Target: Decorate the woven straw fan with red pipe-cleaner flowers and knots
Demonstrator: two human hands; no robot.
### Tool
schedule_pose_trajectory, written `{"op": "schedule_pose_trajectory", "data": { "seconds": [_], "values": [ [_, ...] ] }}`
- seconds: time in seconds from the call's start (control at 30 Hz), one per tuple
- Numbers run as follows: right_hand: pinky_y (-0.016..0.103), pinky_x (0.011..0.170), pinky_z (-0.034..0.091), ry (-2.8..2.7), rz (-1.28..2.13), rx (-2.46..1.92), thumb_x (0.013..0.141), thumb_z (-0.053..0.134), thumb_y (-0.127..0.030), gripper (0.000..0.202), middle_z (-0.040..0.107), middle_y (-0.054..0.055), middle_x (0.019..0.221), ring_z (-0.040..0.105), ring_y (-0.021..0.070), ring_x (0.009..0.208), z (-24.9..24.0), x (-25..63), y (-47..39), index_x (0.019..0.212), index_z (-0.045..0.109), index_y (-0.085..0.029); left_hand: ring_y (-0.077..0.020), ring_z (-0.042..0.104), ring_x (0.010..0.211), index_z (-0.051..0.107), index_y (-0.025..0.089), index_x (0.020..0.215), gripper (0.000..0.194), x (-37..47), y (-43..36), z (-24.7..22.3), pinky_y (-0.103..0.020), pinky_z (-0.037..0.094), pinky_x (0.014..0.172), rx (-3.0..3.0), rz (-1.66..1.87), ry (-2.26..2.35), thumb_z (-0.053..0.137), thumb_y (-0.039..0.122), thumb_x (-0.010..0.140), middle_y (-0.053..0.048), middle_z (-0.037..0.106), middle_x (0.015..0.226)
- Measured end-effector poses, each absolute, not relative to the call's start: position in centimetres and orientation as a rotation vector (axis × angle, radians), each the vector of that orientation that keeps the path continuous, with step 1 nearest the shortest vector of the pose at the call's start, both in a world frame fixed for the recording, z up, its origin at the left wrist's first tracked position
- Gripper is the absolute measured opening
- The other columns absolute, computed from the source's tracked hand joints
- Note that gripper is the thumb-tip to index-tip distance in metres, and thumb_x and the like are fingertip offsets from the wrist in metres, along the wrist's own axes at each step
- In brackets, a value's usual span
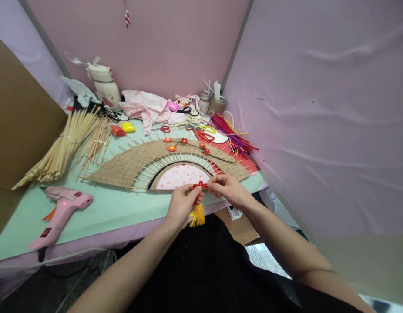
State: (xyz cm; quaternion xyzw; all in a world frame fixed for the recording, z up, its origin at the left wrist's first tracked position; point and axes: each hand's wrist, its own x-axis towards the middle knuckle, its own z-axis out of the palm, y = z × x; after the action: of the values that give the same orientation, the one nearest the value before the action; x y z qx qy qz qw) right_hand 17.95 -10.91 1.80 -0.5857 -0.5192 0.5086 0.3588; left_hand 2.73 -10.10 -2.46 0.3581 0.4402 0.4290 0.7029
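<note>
Between my two hands is a small red knotted bow (201, 184), with a yellow tassel (197, 215) hanging below it. My left hand (185, 201) pinches the bow's left side between thumb and fingers. On the other side, my right hand (228, 189) has its fingertips closed on the bow's right loop. Both hands are over the table's front edge. Just behind them lies a fan-shaped piece of woven twine and sticks (123, 168), with red and orange flowers along its upper part. A pink dotted half-circle (182, 176) fills its lower middle.
A pink glue gun (62, 213) lies at the left front, its cord running off the edge. Behind it is a bundle of wooden sticks (62, 150). Scissors (206, 135), colourful pipe cleaners (236, 137), pink cloth (146, 106) and a bottle (105, 84) stand or lie at the back.
</note>
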Motion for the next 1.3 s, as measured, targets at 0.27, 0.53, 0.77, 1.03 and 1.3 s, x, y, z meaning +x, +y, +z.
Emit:
{"op": "schedule_pose_trajectory", "data": {
  "seconds": [0.27, 0.53, 0.77, 1.03, 1.3],
  "values": [
    [0.022, 0.054, 0.033, -1.531, 1.139, -1.513, 0.072, 0.062, -0.03, 0.016, 0.055, -0.003, 0.061, 0.043, 0.0081, 0.055, 1.5, 18.1, -11.0, 0.067, 0.061, -0.015, -0.0098, 0.056, 0.054, 0.067, 0.011, 0.071, 0.028, 3.2, -10.5, -2.2, -0.023, 0.046, 0.056, 0.747, 0.952, 0.968, 0.076, 0.036, 0.061, -0.004, 0.065, 0.061],
    [0.021, 0.048, 0.033, -1.387, 1.202, -1.506, 0.075, 0.06, -0.032, 0.017, 0.053, -0.003, 0.059, 0.041, 0.0073, 0.05, 1.1, 17.4, -11.1, 0.068, 0.056, -0.016, -0.007, 0.051, 0.051, 0.065, 0.011, 0.071, 0.028, 3.5, -10.5, -2.4, -0.019, 0.04, 0.051, 0.737, 1.013, 0.959, 0.074, 0.036, 0.062, -0.001, 0.062, 0.059],
    [0.023, 0.056, 0.039, -1.452, 1.15, -1.475, 0.078, 0.06, -0.038, 0.022, 0.06, 0.0, 0.067, 0.05, 0.0099, 0.058, 1.2, 17.7, -10.7, 0.078, 0.063, -0.015, -0.0047, 0.047, 0.048, 0.062, 0.012, 0.07, 0.026, 3.4, -10.5, -2.5, -0.017, 0.034, 0.048, 0.701, 1.028, 0.963, 0.073, 0.034, 0.063, 0.001, 0.059, 0.058],
    [0.025, 0.062, 0.04, -1.79, 0.702, -1.406, 0.082, 0.056, -0.028, 0.012, 0.06, 0.002, 0.072, 0.051, 0.0123, 0.065, 0.7, 17.0, -11.5, 0.076, 0.06, -0.018, -0.0046, 0.047, 0.049, 0.062, 0.012, 0.071, 0.022, 3.5, -10.5, -2.3, -0.017, 0.035, 0.049, 0.696, 1.042, 0.953, 0.071, 0.031, 0.065, 0.001, 0.059, 0.058],
    [0.022, 0.051, 0.034, -1.272, 1.286, -1.406, 0.078, 0.059, -0.039, 0.024, 0.056, -0.002, 0.062, 0.042, 0.0076, 0.05, 0.8, 16.9, -10.9, 0.075, 0.058, -0.016, -0.0071, 0.053, 0.053, 0.066, 0.011, 0.077, 0.025, 3.3, -10.3, -2.3, -0.019, 0.041, 0.055, 0.721, 1.066, 0.94, 0.072, 0.032, 0.065, -0.001, 0.064, 0.063]
  ]
}}
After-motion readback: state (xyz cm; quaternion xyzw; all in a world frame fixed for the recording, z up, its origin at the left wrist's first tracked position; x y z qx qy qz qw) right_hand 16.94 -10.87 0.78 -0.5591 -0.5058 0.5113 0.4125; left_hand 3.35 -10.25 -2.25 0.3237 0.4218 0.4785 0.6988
